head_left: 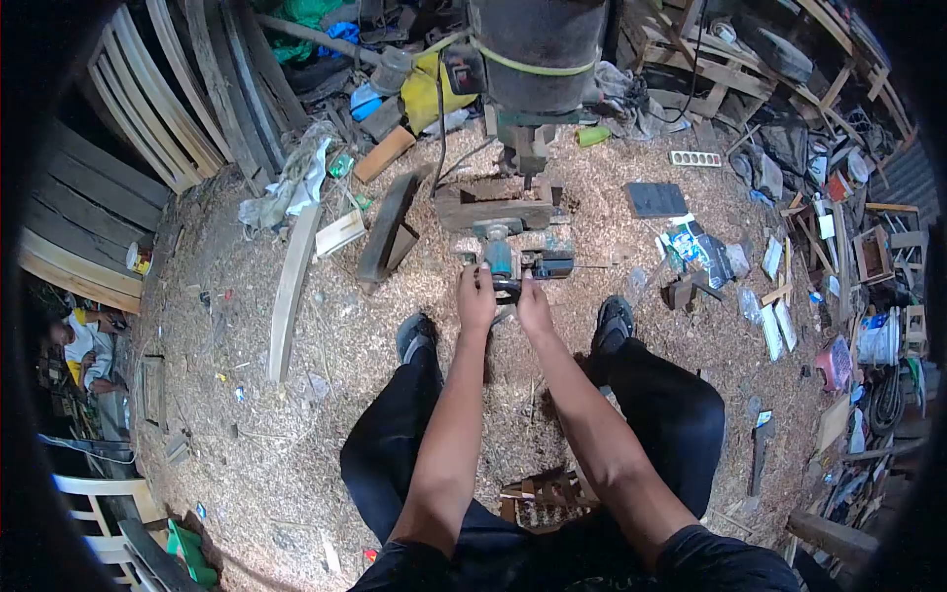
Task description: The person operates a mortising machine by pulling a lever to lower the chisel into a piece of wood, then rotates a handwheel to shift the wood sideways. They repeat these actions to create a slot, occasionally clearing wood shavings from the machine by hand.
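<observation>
the left hand [477, 296] and the right hand [535, 306] are both grasping the black round handwheel [507, 286], in front of the green metal vise [500, 259]. it seems stiff, smooth and fixed, so best held at opposite sides of the rim. the brown wooden block [469, 212] stands close ahead; the pale shavings-covered floor [337, 311] leaves elbow room at both sides.

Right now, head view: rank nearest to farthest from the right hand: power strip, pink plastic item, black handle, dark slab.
1. Black handle: at the right hand.
2. Dark slab: ahead, right.
3. Power strip: ahead, right, beyond the slab.
4. Pink plastic item: far right.
</observation>
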A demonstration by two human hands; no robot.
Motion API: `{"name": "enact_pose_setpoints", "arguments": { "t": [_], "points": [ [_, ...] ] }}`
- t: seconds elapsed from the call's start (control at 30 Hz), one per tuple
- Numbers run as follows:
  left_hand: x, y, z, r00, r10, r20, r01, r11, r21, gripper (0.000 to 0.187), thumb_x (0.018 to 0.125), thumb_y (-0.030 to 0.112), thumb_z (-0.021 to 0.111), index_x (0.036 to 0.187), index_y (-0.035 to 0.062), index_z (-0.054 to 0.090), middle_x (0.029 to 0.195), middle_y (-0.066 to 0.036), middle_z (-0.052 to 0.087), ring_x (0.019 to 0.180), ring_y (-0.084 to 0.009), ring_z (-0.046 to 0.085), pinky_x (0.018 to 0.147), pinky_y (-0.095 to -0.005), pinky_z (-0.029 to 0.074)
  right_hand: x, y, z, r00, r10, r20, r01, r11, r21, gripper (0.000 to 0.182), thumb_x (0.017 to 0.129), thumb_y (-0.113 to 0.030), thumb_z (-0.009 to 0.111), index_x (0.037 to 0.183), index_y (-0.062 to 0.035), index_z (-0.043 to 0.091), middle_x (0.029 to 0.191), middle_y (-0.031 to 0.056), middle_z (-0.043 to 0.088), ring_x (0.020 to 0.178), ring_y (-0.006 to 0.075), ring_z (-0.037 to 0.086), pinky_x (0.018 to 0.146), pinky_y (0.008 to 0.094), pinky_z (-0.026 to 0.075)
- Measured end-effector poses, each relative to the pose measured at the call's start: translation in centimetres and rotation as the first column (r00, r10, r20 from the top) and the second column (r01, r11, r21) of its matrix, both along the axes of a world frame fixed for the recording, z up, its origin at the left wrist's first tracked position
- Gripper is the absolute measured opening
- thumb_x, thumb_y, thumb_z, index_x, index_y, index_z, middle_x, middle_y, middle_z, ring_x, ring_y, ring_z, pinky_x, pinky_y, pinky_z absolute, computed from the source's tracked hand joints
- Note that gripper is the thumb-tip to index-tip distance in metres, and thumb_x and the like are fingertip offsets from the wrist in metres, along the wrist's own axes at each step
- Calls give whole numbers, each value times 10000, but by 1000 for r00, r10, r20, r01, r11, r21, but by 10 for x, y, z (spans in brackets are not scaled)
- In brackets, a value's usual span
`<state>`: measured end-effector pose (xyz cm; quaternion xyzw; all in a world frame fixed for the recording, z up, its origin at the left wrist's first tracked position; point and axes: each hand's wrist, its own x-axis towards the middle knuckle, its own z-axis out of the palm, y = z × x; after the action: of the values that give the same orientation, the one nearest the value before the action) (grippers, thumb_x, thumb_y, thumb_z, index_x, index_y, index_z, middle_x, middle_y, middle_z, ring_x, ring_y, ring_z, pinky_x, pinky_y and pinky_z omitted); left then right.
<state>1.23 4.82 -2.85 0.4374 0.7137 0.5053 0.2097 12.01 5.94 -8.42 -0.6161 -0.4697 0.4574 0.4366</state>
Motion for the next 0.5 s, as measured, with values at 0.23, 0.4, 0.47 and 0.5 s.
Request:
{"name": "enact_pose_setpoints", "arguments": {
  "t": [0.23, 0.4, 0.47, 0.5],
  "points": [
    [-23, 12, -85, 607, 13, 795, -203, 969, 140, 357, 957, 305, 439, 1053, -10, 579, 1017, -205, 605, 972, -302, 581, 885, -390, 435, -4, 2, 3, 992, 107, -73, -105, 994, 22, 469, 971, -345, 357, 979, 51, 609, 940, 268, 622, 923, 395, 588, 824, 410, 441],
    [-42, -43, -191, 900, -431, -59, 245, 614, -750, 466, 883, 363, 536, 1240, 64, 520, 1273, -224, 529, 1098, -451, 538, 903, -459, 474, -9, 6, 2, 998, 69, 6, -70, 994, 87, 399, 943, -281, 374, 964, 41, 610, 925, 244, 631, 921, 380, 600, 821, 412, 449],
    [-25, -58, -189, 854, -500, -144, 313, 714, -627, 495, 853, 353, 580, 1287, 133, 489, 1275, -173, 536, 1143, -397, 510, 968, -505, 401, -10, 6, 4, 997, 80, -18, -79, 993, 87, 388, 941, -269, 378, 953, 44, 607, 919, 240, 632, 909, 370, 605, 813, 408, 453],
    [-21, -58, -186, 811, -525, -260, 242, 704, -668, 495, 855, 352, 581, 1294, 145, 484, 1282, -159, 534, 1165, -373, 495, 985, -517, 374, -10, 6, 6, 996, 85, -28, -82, 993, 85, 383, 940, -264, 381, 948, 46, 606, 916, 238, 633, 903, 364, 608, 808, 407, 455]
  ]
}}
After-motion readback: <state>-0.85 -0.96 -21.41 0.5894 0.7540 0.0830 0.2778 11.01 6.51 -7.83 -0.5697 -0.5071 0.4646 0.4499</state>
